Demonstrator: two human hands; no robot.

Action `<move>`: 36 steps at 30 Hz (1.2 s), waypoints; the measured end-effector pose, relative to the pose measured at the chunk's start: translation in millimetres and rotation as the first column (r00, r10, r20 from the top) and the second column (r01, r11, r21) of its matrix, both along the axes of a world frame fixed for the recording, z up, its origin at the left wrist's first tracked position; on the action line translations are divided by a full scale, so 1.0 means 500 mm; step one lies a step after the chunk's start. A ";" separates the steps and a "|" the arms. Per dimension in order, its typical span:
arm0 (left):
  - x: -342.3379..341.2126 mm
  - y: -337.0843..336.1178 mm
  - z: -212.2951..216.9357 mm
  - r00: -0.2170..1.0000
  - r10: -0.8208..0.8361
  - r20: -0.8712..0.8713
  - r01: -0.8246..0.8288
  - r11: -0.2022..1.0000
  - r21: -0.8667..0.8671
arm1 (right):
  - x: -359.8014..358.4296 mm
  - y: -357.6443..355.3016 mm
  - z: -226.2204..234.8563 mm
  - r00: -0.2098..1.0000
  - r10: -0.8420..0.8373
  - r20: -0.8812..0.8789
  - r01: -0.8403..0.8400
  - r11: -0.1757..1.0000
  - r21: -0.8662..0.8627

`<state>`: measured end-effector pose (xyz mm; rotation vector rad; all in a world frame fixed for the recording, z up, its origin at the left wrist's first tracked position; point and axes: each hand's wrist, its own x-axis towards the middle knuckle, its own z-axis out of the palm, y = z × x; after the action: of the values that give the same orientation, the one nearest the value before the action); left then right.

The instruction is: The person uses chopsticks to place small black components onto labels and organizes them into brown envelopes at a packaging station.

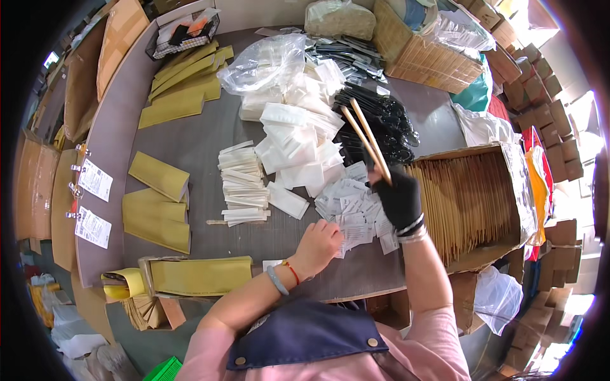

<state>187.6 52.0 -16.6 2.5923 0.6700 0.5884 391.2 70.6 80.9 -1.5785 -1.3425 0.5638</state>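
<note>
Wooden sticks [372, 143] slant just left of the open carton [518, 197], clamped in the black-gloved right hand [399, 198]; farther left of the carton, the left hand [322, 240] curls apart, its contents hidden.

Pink sleeves [438, 330], navy apron [305, 336], black glove [403, 202], grey bangle [276, 280]

I am making out no legible wording: small dark print is covering the two white rectangular paper sheets [95, 181] hanging on the grey upright panel [115, 136], and blurred printing is marking the small white square packets [356, 206] on my worktop [203, 143].
</note>
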 end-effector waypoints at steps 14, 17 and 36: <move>-0.025 -0.023 0.013 0.977 0.113 -0.182 -0.145 0.974 -0.174 | -0.061 -0.135 -0.184 0.788 -0.371 -0.491 0.087 0.857 -0.508; -0.030 -0.019 0.004 0.989 0.132 -0.068 -0.142 0.975 -0.172 | -0.069 -0.143 -0.158 0.799 -0.307 -0.517 0.077 0.905 -0.418; -0.314 -0.098 0.088 0.970 0.142 -0.197 -0.130 0.989 0.073 | -0.202 -0.209 -0.101 0.955 0.174 0.242 -0.131 0.975 -0.182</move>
<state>30.7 2.8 27.4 2.7014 0.9147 0.3934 290.2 -33.7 30.4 -1.7365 -1.6603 0.5910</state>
